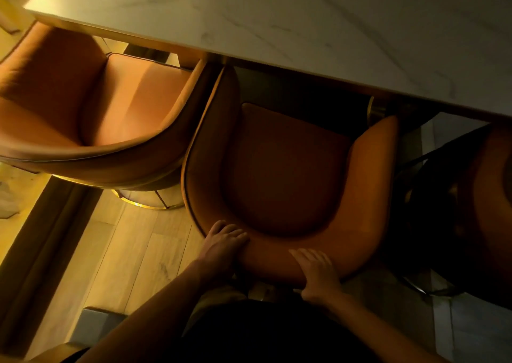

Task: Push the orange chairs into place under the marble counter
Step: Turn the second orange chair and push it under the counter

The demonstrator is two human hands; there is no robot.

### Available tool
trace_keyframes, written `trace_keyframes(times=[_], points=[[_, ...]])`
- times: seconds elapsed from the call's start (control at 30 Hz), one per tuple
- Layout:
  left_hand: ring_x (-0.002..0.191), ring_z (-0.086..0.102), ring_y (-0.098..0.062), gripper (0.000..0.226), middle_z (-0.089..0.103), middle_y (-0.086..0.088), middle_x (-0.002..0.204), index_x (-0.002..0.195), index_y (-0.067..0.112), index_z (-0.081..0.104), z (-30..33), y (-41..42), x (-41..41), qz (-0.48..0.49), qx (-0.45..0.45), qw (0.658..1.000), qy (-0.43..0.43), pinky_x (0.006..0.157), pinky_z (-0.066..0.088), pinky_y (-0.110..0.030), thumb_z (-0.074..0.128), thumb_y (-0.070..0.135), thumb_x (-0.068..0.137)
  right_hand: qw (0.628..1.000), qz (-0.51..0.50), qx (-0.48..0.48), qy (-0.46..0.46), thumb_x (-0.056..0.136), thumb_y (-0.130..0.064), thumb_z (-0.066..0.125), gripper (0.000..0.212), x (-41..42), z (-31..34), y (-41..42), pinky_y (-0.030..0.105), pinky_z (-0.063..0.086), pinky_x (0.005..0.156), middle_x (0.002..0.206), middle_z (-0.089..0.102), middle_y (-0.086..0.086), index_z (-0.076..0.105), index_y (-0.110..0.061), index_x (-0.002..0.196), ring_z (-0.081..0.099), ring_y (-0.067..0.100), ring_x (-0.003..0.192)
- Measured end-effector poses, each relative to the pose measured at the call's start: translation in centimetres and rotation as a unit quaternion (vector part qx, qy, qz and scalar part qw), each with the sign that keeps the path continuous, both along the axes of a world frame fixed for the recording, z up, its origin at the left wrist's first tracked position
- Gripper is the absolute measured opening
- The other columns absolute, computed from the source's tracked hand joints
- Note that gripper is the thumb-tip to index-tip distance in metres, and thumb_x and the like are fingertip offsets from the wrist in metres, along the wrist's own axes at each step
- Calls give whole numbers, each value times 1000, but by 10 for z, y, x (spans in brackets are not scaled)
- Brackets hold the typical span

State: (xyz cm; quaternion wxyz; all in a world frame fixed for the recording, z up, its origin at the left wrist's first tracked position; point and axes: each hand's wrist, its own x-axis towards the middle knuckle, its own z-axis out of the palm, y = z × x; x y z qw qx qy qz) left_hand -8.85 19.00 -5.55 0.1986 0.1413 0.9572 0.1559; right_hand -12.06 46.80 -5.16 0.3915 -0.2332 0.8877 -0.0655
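Dim amber room, marble desk [304,21] running overhead | I'm watching my left hand [221,245] curling over the middle orange chair [291,174] backrest rim | right hand [315,272] lying spread flat on it | chair sitting partly under desk | second orange chair [91,107] standing just beside, angled

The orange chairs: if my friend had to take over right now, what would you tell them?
Left hand: fingers curled over the backrest rim of the middle chair.
Right hand: flat on the same backrest, fingers fairly straight.
Middle chair: front tucked under the marble counter, most of the seat out.
Left chair: turned at an angle, only its far end under the counter.
A third orange chair shows at the right edge, mostly out of view.
Left to do: probably push the middle chair in, then straighten the left one.
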Motion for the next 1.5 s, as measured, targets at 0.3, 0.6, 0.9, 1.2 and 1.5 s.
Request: trace_keyframes(times=[0.3,0.6,0.9,1.2,1.5], points=[[132,40,-34,62,46,-11,142,141,14,40,3,39,-2,-84,-88,991,-55,110,22,-62,59,38,87,997,63,-12,39,85,-47,64,90,3,-1,4,43,4,118,158,17,2,11,-21,153,14,24,145],[97,64,-33,73,67,-8,108,119,16,54,9,92,9,-76,-108,989,-62,83,50,-59,78,51,59,991,86,-35,101,48,-62,79,95,8,-18,9,43,56,80,115,69,3,44,-23,126,67,26,103],[88,68,-32,72,70,-7,100,116,21,48,7,92,5,-41,-100,990,-90,77,54,-59,54,66,61,981,126,-102,105,75,-30,42,48,-6,-19,16,33,58,72,102,71,0,62,-20,117,70,21,84],[92,65,-30,69,67,-5,101,117,22,53,7,98,-6,-41,-100,989,-99,81,52,-58,43,69,68,979,138,-126,76,75,-38,42,54,-25,-18,26,28,56,76,109,71,-6,51,-27,128,69,14,91],[90,65,-31,51,67,-3,100,116,23,49,7,108,-16,-36,-90,995,-33,80,53,-56,60,49,73,975,142,-142,91,72,-46,64,69,-33,-23,37,28,55,81,115,68,-8,40,-29,134,68,14,97]])
